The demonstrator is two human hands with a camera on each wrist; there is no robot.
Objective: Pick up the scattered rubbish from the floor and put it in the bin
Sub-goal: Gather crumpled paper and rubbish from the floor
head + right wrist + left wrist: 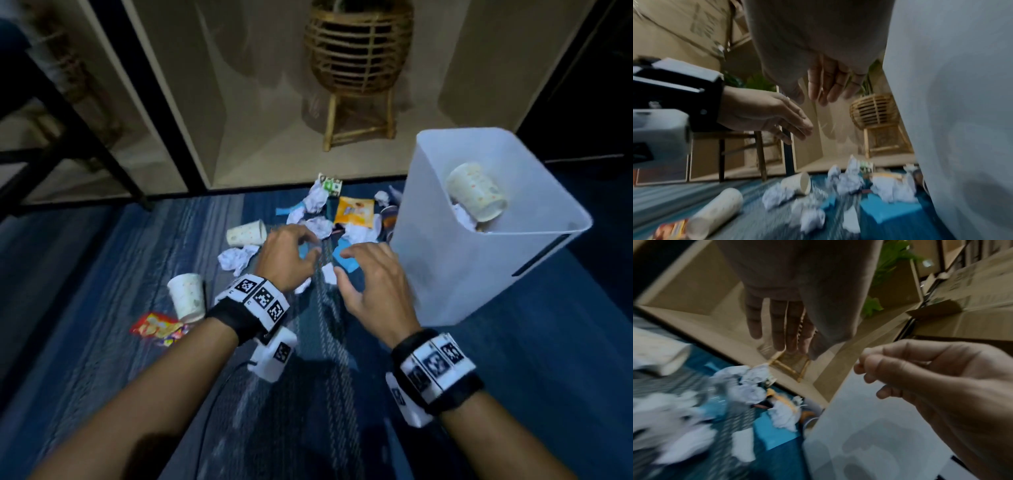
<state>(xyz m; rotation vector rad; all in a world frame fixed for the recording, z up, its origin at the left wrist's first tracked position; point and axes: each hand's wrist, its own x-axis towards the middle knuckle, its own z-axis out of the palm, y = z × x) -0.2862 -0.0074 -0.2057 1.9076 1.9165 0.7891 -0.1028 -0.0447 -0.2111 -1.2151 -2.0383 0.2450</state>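
Both empty: left hand (291,257) and right hand (370,281) hover w/ fingers loosely spread over crumpled paper balls (236,258), soft, light. Best to scoop several together, then paper cups (246,233), thin-walled. Translucent plastic bin (479,284) stands just right, one cup inside.

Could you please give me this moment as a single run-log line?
left hand: open, empty, over rubbish | right hand: open, empty, beside bin | bin: holds paper cup | floor: crumpled paper, cups, wrappers remain
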